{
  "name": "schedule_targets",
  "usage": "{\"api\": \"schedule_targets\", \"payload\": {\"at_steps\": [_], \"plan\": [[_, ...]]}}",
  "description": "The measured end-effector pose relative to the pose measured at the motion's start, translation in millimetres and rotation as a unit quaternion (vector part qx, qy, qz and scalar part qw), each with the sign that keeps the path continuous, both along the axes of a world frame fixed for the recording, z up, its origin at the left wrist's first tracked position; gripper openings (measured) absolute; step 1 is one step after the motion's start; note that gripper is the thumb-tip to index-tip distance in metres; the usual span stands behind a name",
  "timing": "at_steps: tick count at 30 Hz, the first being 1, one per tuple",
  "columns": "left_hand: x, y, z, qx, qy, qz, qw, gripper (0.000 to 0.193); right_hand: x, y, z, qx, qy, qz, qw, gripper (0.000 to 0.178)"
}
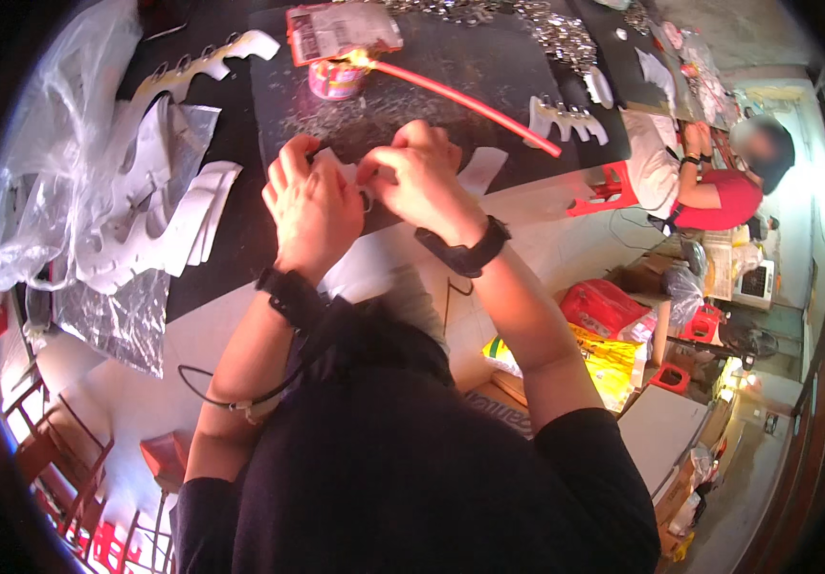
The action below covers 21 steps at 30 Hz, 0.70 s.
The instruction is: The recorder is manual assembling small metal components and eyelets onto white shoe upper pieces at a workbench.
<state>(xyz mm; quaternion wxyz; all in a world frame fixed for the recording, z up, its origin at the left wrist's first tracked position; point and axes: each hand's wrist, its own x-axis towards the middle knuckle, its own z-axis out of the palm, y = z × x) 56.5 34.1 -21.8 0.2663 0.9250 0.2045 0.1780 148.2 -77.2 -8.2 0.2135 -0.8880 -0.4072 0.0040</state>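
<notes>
Near the table's front edge, my left hand (315, 206) and my right hand (422, 182) are close together, fingers bent and pinching. Between them shows part of a white scalloped piece (339, 165), mostly covered by my fingers. A small shiny ring (367, 199) peeks out beside my right fingertips. Just right of my right hand lies another white strip (482, 170). Beyond my hands stands a small glue-smeared can (336, 82) with a long pink-red stick (470, 103) slanting from its top to the right. A printed red-and-white packet (344, 33) sits behind the can.
Stacked white scalloped pieces (207, 206) and a clear plastic bag (58, 143) cover the table's left. Ringed white pieces lie at far left (204, 67) and right (568, 122), near a metal-parts heap (556, 36). A co-worker (719, 187) sits right, near a red stool (606, 189).
</notes>
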Motion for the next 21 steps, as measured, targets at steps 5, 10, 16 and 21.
{"api": "schedule_targets", "payload": {"at_steps": [5, 10, 16, 21], "plan": [[4.2, -1.4, -3.5, 0.015, -0.04, 0.018, 0.999, 0.015, 5.9, -2.9, 5.9, -0.032, -0.01, 0.007, 0.999, 0.013], [4.4, -1.6, -5.3, -0.002, -0.052, 0.009, 0.999, 0.014, 2.1, -2.9, 14.6, -0.068, 0.012, 0.0, 0.998, 0.013], [1.5, 0.0, -5.7, -0.014, -0.024, 0.0, 1.0, 0.024, 1.0, -1.7, 13.0, -0.072, 0.031, 0.0, 0.997, 0.013], [1.9, -0.8, -6.2, -0.002, -0.049, 0.01, 0.999, 0.013, 2.6, -2.5, 12.7, -0.068, 0.031, 0.003, 0.997, 0.014]]}}
